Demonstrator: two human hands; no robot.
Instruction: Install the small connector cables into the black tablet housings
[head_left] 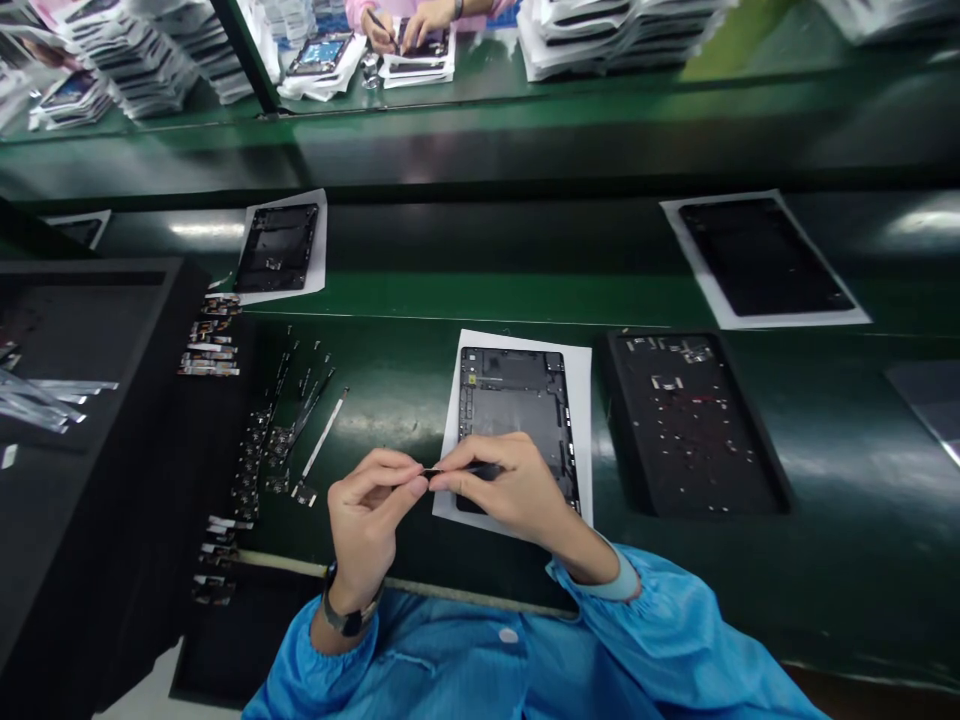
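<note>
In front of my chest, my left hand (375, 510) is closed in a pinch, with thumb and forefinger together on something too small to make out. My right hand (514, 485) is closed around a slim black tool (484, 470), possibly tweezers. Its thin end reaches the fingertips of my left hand. Below and behind my right hand lies a black tablet housing (514, 400), inner side up, on a white sheet (577, 400). My right hand covers its lower part.
Left lie flex cables with small boards (259, 450), a pale strip cable (326, 435) and a black bin (150, 390). A black tray (697, 430) of small parts stands right. Two more housings (277, 245) (765, 255) lie behind. Across the bench, another person's hands (409, 28) work near stacked sheets.
</note>
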